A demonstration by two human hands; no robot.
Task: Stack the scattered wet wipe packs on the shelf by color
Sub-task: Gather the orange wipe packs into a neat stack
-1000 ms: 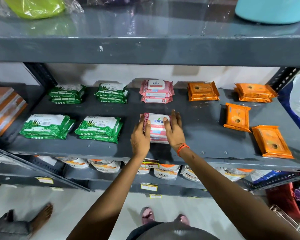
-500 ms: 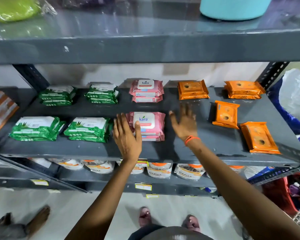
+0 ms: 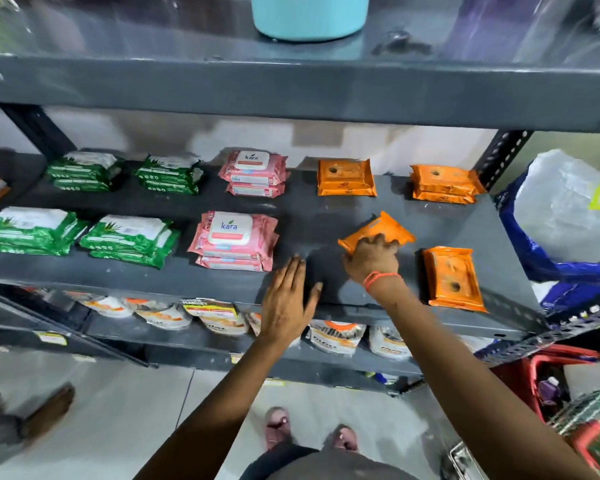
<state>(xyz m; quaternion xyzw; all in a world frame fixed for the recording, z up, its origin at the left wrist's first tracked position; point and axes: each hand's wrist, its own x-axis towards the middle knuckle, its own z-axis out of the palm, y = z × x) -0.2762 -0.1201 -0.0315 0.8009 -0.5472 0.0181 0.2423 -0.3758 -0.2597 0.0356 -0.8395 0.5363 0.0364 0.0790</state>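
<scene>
On the grey shelf point(image 3: 312, 216) my right hand point(image 3: 371, 259) grips a single orange wipe pack point(image 3: 383, 230), tilted and lifted at one edge. My left hand point(image 3: 286, 299) lies flat and open at the shelf's front edge, holding nothing. Another loose orange pack point(image 3: 452, 278) lies at the front right. Orange stacks sit at the back: one point(image 3: 345, 178) in the middle, one point(image 3: 444, 185) at the right. Pink stacks stand at the front point(image 3: 234, 240) and back point(image 3: 253, 173). Green stacks fill the left: two in front point(image 3: 30, 232), point(image 3: 130, 240) and two behind point(image 3: 84, 171), point(image 3: 168, 174).
A turquoise tub point(image 3: 309, 15) stands on the shelf above. White and orange pouches point(image 3: 336, 336) line the shelf below. A blue and white sack point(image 3: 568, 220) leans at the right, a red basket point(image 3: 568, 386) below it. Another person's foot point(image 3: 49, 408) is on the floor left.
Both hands left the front pink stack. My right hand moved right and took hold of the orange pack, turning it. My left hand slid right to the shelf's front edge.
</scene>
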